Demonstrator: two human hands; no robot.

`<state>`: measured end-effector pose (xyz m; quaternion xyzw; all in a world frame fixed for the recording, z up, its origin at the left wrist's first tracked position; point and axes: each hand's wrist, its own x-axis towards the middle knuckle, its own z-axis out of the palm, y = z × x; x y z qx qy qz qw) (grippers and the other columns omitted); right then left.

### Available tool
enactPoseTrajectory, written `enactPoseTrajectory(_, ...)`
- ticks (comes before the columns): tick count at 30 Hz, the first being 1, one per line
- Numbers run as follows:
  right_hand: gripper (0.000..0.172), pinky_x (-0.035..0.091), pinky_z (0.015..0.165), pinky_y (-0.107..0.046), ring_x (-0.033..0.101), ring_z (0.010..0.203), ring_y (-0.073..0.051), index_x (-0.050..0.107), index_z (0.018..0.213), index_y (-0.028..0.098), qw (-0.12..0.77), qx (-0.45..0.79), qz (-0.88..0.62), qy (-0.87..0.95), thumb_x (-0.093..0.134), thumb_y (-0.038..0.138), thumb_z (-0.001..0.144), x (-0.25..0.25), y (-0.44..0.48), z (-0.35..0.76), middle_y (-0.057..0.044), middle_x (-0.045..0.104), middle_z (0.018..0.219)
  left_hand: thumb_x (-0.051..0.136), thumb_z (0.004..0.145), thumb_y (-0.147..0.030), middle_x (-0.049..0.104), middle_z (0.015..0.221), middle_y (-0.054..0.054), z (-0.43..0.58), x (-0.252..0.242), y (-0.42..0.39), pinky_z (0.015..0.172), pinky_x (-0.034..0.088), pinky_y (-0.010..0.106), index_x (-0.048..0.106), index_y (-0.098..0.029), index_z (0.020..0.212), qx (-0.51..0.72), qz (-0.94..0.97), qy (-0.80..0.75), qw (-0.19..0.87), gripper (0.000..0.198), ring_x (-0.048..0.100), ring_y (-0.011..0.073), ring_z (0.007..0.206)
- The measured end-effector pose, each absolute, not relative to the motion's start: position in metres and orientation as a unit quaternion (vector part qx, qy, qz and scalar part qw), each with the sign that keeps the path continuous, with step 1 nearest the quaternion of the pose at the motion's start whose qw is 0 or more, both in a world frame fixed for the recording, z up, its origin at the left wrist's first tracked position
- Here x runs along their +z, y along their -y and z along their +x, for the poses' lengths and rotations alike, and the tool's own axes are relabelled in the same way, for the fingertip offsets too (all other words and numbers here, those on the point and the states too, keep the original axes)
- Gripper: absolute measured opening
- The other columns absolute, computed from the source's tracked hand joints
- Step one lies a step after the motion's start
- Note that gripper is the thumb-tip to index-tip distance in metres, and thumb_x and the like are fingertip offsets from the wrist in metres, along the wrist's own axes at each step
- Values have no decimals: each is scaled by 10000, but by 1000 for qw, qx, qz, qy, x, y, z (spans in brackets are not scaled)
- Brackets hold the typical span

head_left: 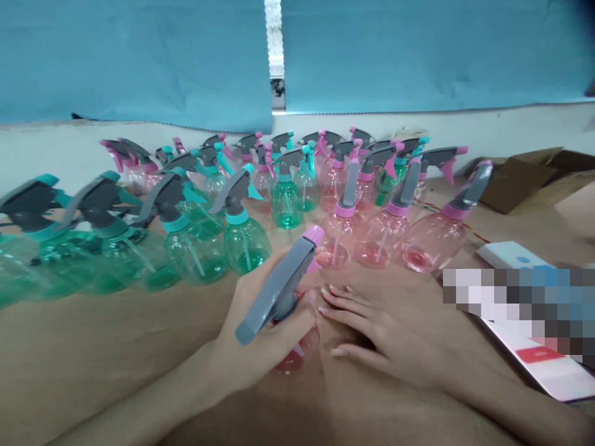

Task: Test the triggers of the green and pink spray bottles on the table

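My left hand (260, 316) is wrapped round the neck of a pink spray bottle (279, 288) with a grey trigger head and a pink nozzle that points away from me. Most of its clear pink body is hidden by my fingers. Beside it, my right hand (367, 328) lies on the wooden table (139, 365) with its fingers stretched out and nothing in them. Just beyond my hands stand a green spray bottle (246, 241) with a turquoise collar and a pink spray bottle (344, 229).
Rows of green and pink spray bottles fill the back of the table, with green ones (195, 248) reaching along the left. On the right lie a phone (548, 365), a white box (511, 255) and an open cardboard box (530, 179). Blue sheets (139, 62) cover the wall behind.
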<state>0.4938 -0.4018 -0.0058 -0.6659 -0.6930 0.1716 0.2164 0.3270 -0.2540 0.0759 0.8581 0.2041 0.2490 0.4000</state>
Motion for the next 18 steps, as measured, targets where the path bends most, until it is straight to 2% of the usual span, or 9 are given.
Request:
enactPoseTrajectory(8,595,239,1169,-484,263,1427,-251,376,1457,262,214,172,-662,698,492,519,933,-6,401,494,-33,307,1543,520,781,-282,567,617,-61,327,75,255,477,475,241,574,-261,1122,253,856,-199,405,345,554,143,491)
enactPoseTrajectory(15,602,252,1166,-474,273,1423,-249,442,1423,208,188,170,-673,695,462,554,932,-2,401,494,-51,313,1537,525,740,-233,537,623,-66,328,79,256,496,472,239,564,-256,1016,247,846,-197,430,280,522,128,478)
enactPoseTrajectory(18,604,254,1165,-466,277,1421,-245,449,1419,197,177,169,-674,697,449,559,935,0,400,493,-55,320,1533,559,690,-234,543,618,-62,329,84,256,540,502,253,584,-250,917,245,833,-209,450,229,554,140,512)
